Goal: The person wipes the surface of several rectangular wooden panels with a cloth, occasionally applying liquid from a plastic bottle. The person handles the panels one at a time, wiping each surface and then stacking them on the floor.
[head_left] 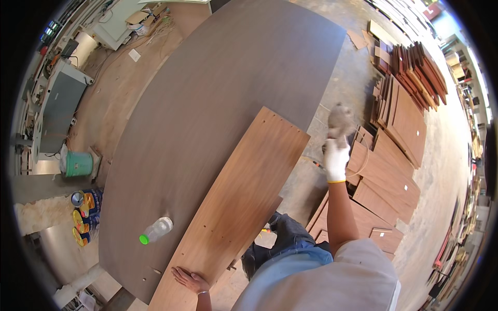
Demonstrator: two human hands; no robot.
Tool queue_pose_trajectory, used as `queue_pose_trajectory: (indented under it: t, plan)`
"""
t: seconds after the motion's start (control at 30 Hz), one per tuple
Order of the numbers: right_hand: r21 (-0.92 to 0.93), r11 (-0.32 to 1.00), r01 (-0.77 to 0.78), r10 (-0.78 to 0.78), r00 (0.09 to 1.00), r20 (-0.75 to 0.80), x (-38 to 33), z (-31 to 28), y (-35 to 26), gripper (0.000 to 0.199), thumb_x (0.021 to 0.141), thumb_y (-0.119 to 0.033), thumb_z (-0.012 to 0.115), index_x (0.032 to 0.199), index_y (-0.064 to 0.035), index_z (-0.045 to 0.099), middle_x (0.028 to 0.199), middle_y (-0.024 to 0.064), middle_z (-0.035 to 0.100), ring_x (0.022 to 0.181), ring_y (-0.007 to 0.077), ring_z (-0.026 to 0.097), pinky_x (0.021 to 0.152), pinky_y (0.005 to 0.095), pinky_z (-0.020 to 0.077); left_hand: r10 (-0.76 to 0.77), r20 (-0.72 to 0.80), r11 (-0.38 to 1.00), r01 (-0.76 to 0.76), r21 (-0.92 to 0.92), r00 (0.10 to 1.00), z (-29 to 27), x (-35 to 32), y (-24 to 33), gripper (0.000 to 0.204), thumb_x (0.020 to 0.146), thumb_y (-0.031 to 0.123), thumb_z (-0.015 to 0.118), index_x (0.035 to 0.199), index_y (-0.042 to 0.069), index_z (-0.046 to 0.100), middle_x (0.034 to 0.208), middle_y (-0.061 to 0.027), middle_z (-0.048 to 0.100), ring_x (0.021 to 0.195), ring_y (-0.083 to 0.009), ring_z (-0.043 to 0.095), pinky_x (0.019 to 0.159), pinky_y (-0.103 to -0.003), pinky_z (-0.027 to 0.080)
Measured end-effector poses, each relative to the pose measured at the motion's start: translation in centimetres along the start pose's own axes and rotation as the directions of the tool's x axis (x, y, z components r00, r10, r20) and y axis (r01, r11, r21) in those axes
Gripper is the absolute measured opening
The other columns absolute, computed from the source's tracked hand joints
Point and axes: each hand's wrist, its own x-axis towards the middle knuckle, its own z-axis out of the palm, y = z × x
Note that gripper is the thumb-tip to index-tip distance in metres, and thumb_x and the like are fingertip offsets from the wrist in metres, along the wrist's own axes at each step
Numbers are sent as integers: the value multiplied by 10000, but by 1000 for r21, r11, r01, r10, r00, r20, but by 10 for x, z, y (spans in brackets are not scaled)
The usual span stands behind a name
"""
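Board (pixel 236 207) lies under flat, open left hand (pixel 190 280); gloved right hand (pixel 336 155) off board's right edge grips rag (pixel 340 120); capped bottle (pixel 156 230) left of board.

The counter (pixel 207 103) is a dull grey-brown with a faint straight grain. The long panel (pixel 238 207) lying along its right edge is warm reddish-brown, dotted with small dark holes. Near the counter's near edge lies a clear plastic bottle (pixel 157 229) with a bright green cap. The right hand (pixel 336 155) wears a white glove with a yellow cuff and holds a grey-brown rag (pixel 340 120). The stacked boards (pixel 404 88) on the floor are red-brown, and the bucket (pixel 78 164) is green.
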Motion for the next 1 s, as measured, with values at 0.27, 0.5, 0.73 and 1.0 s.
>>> queue_pose_trajectory:
  t: [0.27, 0.5, 0.73, 1.0]
  plan:
    - [-713, 347, 609, -382, 786, 486, -27, 174, -17, 695, 958, -397, 605, 1529, -29, 460, 1585, 205, 457, 1528, 397, 309, 1262, 570, 151, 38, -18, 999, -38, 39, 999, 0, 7, -3, 774, 1080, 554, 204, 1589, -19, 310, 1681, -250, 271, 1553, -477, 227, 1253, -616, 160]
    - [-588, 443, 677, -291, 729, 620, 8, 167, -42, 284, 930, -243, 597, 1201, -189, 663, 1239, 70, 651, 1189, 268, 571, 1050, 447, 408, 21, 3, 1000, -21, 21, 1000, 3, -3, -2, 752, 1079, 521, 220, 1597, -20, 283, 1687, -259, 244, 1560, -467, 213, 1260, -608, 154]
    - [-615, 489, 619, -498, 776, 387, -7, 133, -36, 452, 912, -296, 657, 1330, -126, 639, 1245, 80, 683, 1188, 296, 573, 1049, 477, 402, 55, 17, 998, -55, 30, 998, -4, 4, 1, 744, 1082, 514, 226, 1599, -18, 290, 1687, -251, 254, 1564, -453, 211, 1269, -594, 143]
    - [-703, 361, 613, -447, 775, 447, 7, 104, -2, 451, 864, -231, 664, 1291, -83, 676, 1366, 64, 641, 1246, 250, 544, 1093, 428, 350, 45, 3, 997, -45, 55, 999, 1, 1, -4, 765, 1082, 534, 202, 1594, -28, 291, 1693, -246, 240, 1563, -462, 202, 1269, -600, 139]
